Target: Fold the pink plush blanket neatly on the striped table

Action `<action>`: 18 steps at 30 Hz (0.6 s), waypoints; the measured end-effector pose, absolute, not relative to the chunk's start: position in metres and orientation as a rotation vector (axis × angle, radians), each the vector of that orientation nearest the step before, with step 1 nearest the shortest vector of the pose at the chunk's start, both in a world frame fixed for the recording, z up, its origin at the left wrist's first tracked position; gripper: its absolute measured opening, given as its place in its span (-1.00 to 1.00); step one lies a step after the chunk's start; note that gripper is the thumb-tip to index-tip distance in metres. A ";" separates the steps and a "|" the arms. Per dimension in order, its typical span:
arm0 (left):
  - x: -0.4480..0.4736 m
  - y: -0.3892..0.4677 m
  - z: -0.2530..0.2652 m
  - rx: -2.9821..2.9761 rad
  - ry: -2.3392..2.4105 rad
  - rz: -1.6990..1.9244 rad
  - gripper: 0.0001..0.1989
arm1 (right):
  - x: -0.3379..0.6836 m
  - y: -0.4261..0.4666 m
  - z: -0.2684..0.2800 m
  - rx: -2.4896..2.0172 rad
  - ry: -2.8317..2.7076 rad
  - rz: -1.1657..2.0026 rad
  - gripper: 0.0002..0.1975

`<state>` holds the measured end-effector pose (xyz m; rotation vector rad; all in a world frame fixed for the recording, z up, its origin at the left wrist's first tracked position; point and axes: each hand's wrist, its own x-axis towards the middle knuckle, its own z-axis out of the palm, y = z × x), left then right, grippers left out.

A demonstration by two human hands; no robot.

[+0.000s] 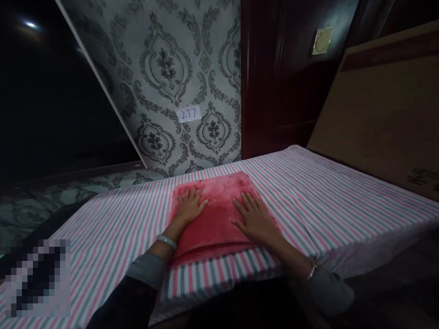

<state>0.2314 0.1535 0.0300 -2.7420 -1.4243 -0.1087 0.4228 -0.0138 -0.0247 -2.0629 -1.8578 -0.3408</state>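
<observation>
A pinkish-red piece of plush cloth (212, 224), folded into a rough rectangle, lies near the front edge of the table. Along its near side a folded layer shows as a dark line. My left hand (189, 206) rests flat on its left part, fingers spread and pointing away from me. On the right part lies my right hand (255, 220), also flat with the fingers apart. Neither hand grips the cloth; both palms face down on it.
A striped pink, grey and white tablecloth (126, 214) covers the table. At the right stands a large cardboard box (384, 109). A dark screen (61, 100) is at the left. Behind are patterned wallpaper bearing a paper label (188, 114) marked 277, and a dark red door (274, 82).
</observation>
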 end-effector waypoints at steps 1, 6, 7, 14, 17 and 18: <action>0.230 0.156 0.024 -2.734 -1.429 -0.098 -0.35 | 0.423 -0.015 -0.029 -2.063 -1.854 -0.353 -0.28; 0.223 0.162 0.010 -2.719 -1.423 -0.152 -0.36 | 0.425 -0.017 -0.031 -2.032 -1.835 -0.348 -0.28; 0.223 0.162 0.009 -2.715 -1.419 -0.171 -0.36 | 0.425 -0.017 -0.030 -2.026 -1.829 -0.344 -0.28; 0.223 0.165 0.020 -2.787 -1.472 -0.143 -0.35 | 0.421 -0.018 -0.023 -2.049 -1.829 -0.248 -0.29; 0.218 0.162 0.032 -2.894 -1.487 -0.085 -0.33 | 0.426 -0.018 -0.018 -2.065 -1.850 -0.162 -0.30; 0.214 0.157 0.036 -2.921 -1.475 -0.082 -0.32 | 0.430 -0.017 -0.015 -2.073 -1.864 -0.108 -0.32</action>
